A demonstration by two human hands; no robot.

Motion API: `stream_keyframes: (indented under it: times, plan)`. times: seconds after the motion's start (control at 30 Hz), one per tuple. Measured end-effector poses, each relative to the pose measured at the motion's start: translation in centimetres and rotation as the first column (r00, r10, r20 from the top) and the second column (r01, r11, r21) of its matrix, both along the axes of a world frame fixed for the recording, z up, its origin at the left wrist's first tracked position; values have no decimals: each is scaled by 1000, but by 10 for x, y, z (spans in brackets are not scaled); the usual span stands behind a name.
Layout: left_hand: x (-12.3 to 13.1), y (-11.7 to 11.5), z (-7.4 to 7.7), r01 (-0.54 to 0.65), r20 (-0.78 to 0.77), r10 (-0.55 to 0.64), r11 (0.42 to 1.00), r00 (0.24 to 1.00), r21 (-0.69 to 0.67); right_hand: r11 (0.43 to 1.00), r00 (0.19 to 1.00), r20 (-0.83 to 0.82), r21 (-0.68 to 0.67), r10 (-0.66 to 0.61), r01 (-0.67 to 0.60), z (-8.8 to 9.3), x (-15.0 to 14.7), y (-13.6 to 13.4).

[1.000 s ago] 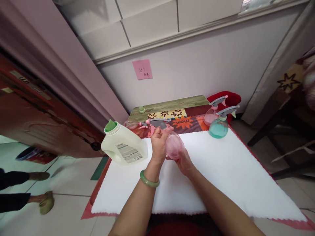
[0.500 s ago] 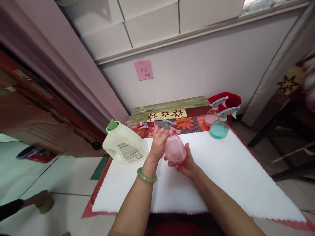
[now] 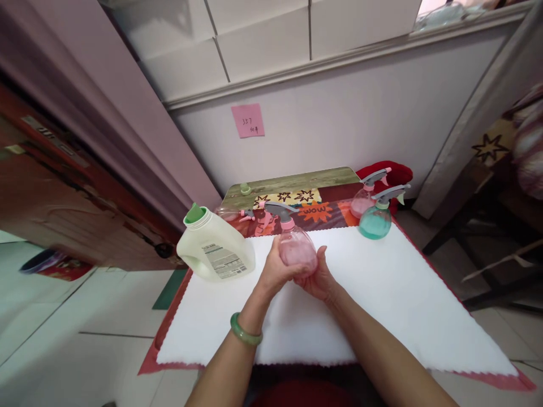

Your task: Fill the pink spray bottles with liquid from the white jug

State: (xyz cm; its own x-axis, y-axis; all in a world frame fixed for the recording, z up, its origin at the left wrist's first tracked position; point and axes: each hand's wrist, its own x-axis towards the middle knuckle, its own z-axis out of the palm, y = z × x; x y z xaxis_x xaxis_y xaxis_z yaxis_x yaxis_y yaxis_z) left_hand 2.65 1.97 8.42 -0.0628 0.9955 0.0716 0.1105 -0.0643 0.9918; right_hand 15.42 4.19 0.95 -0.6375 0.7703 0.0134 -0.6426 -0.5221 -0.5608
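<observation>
Pink spray bottle (image 3: 298, 242) (left hand (image 3: 275, 271), right hand (image 3: 321, 281) round it) holds cloudy liquid (image 3: 298, 255).

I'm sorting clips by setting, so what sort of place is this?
Probably a room in a home, though I can't be certain: a mauve curtain hangs beside a reddish-brown door, and a pink spray bottle is held at a white-covered table.

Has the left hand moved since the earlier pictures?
Yes. Against the pink wall note, the left hand is lower in the view, having gone from neck to body of the held spray bottle.
</observation>
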Motion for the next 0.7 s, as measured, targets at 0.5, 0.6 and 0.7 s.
stream_keyframes:
  times: [0.5, 0.6, 0.7]
  plan:
    - [-15, -26, 8, 213, -25, -212, 969, 977, 127, 800, 823, 386, 586, -417, 130, 94, 11, 15]
    - [-16, -32, 14, 224, -33, -222, 956, 974, 192, 781, 760, 471, 619, -448, 77, 109, 7, 11]
    - [-18, -37, 14, 118, -79, -107, 981, 991, 157, 767, 687, 492, 624, -535, 150, 118, -2, 4]
